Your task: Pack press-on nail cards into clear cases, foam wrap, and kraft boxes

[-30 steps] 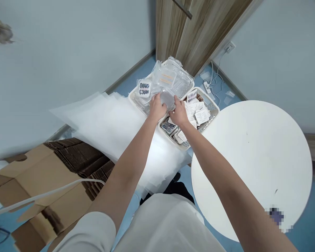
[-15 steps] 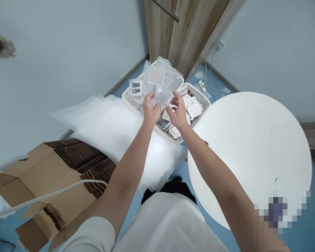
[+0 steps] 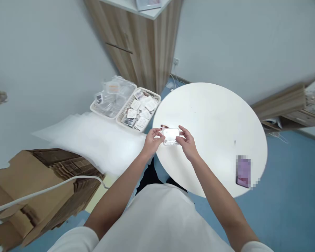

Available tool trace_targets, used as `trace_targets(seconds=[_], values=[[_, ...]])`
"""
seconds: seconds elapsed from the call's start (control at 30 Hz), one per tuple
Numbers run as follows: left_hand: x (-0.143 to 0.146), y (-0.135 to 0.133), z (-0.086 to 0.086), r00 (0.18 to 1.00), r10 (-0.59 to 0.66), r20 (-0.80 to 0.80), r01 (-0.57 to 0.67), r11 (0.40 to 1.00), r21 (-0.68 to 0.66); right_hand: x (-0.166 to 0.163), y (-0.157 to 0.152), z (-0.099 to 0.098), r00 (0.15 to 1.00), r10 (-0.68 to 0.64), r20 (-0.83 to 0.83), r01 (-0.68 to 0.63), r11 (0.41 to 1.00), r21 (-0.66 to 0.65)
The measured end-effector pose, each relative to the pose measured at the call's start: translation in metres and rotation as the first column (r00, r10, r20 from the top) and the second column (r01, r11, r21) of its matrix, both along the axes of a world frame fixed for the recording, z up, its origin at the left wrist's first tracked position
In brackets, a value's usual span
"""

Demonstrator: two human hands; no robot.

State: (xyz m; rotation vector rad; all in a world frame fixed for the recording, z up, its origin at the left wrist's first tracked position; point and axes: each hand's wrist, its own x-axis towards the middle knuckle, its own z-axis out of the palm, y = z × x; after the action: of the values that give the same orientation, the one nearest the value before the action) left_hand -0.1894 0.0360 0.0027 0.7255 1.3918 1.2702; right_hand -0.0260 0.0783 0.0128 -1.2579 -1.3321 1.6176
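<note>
A small clear plastic box (image 3: 171, 135) is held between my two hands, over the near left edge of the round white table (image 3: 212, 115). My left hand (image 3: 154, 140) pinches its left side, with thumb and fingers closed on the rim. On the opposite side my right hand (image 3: 187, 140) grips it the same way, thumb at the front corner. Just behind the box lies a small reddish-brown item (image 3: 164, 126) on the table, too small to name.
Left of the table stand a white basket of clear plastic boxes (image 3: 120, 92) and a basket of white cards (image 3: 145, 108). White foam sheets (image 3: 91, 140) and flattened cardboard boxes (image 3: 42, 182) lie at left. A phone (image 3: 243, 171) rests on the table's right side.
Both hands have carried the clear plastic box from above the baskets to the round table. My view has swung right, and the baskets now sit further left.
</note>
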Motion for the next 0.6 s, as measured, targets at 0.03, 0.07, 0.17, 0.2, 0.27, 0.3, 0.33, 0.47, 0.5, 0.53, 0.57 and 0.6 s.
trace_targets(seconds=[0.03, 0.07, 0.17, 0.2, 0.27, 0.3, 0.33, 0.47, 0.5, 0.53, 0.57, 0.6], values=[[0.019, -0.008, 0.002, 0.999, -0.053, 0.005, 0.053, 0.998, -0.032, 0.025, -0.011, 0.000, 0.999, -0.033, -0.010, 0.033, 0.999, -0.023], [0.037, -0.014, 0.003, 0.994, -0.110, 0.007, 0.110, 0.992, -0.063, 0.050, -0.023, 0.000, 0.998, -0.062, -0.022, 0.061, 0.997, -0.045], [0.087, -0.025, 0.005, 0.954, -0.300, -0.018, 0.295, 0.946, -0.132, 0.118, -0.052, -0.002, 0.991, -0.125, -0.049, 0.120, 0.988, -0.094], [0.103, -0.027, 0.006, 0.930, -0.366, -0.035, 0.358, 0.922, -0.147, 0.138, -0.059, -0.002, 0.990, -0.130, -0.053, 0.124, 0.987, -0.104], [0.132, -0.030, 0.007, 0.865, -0.499, -0.053, 0.484, 0.858, -0.172, 0.174, -0.072, -0.004, 0.992, -0.115, -0.049, 0.109, 0.988, -0.112], [0.146, -0.032, 0.008, 0.830, -0.555, -0.053, 0.539, 0.823, -0.180, 0.189, -0.076, -0.004, 0.994, -0.099, -0.043, 0.094, 0.989, -0.111], [0.159, -0.035, 0.008, 0.798, -0.601, -0.047, 0.584, 0.791, -0.184, 0.201, -0.080, -0.005, 0.996, -0.078, -0.031, 0.074, 0.991, -0.110], [0.198, -0.048, 0.007, 0.750, -0.661, -0.005, 0.650, 0.739, -0.176, 0.233, -0.089, -0.005, 0.998, -0.015, 0.058, 0.021, 0.994, -0.106], [0.203, -0.052, 0.005, 0.754, -0.657, 0.014, 0.649, 0.740, -0.177, 0.237, -0.091, -0.005, 0.997, -0.021, 0.077, 0.029, 0.994, -0.106], [0.208, -0.056, 0.004, 0.761, -0.647, 0.040, 0.642, 0.745, -0.181, 0.240, -0.092, -0.005, 0.995, -0.042, 0.086, 0.051, 0.993, -0.106], [0.210, -0.059, 0.002, 0.773, -0.630, 0.072, 0.631, 0.753, -0.186, 0.241, -0.094, -0.006, 0.994, -0.073, 0.085, 0.082, 0.991, -0.104], [0.212, -0.062, 0.000, 0.788, -0.606, 0.106, 0.614, 0.765, -0.193, 0.242, -0.097, -0.008, 0.991, -0.108, 0.076, 0.116, 0.988, -0.105]])
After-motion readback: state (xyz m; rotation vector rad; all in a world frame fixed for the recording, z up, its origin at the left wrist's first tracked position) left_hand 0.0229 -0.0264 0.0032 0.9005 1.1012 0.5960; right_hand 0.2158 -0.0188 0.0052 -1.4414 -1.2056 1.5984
